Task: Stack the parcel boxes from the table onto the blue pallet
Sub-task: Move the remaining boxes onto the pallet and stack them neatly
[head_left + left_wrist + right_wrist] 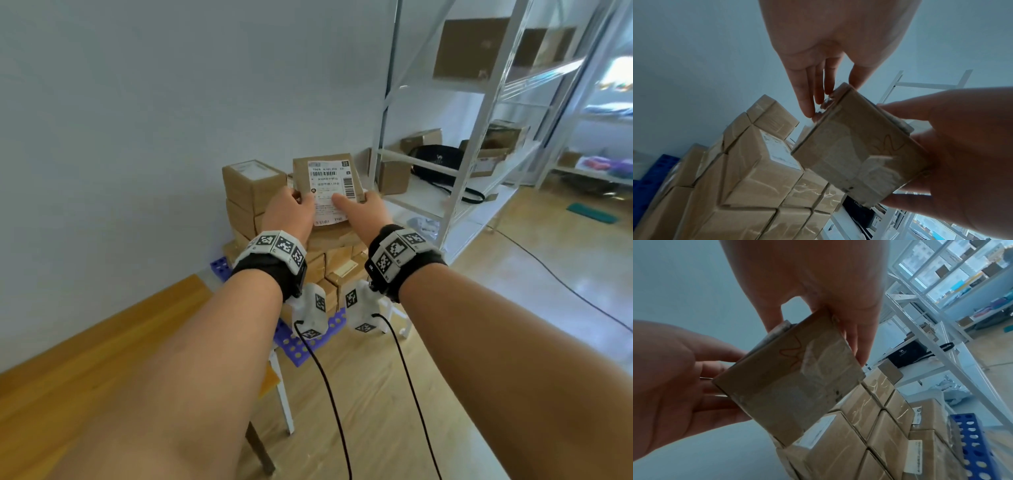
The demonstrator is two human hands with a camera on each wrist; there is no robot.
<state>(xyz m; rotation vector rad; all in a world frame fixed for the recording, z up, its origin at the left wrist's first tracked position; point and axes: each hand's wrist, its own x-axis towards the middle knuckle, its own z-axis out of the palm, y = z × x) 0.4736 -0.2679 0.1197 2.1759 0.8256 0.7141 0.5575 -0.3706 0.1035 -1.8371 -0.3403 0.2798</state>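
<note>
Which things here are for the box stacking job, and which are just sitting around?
For the job: held box, left hand, right hand, stacked boxes, blue pallet.
Just lying about: white shelf, black bag, shelf boxes.

White shelving (479,113), black bag (436,162), wooden floor (479,342)

Both forearms are reaching forward side by side, each wearing a black wrist strap with checkered marker tiles. The left hand (289,214) is gripping the left edge of a parcel box (329,186), fingers lying fairly straight along its side. The right hand (364,214) is clasping the right edge (thumb lying on top of the label, fingers wrapping beneath).
</note>
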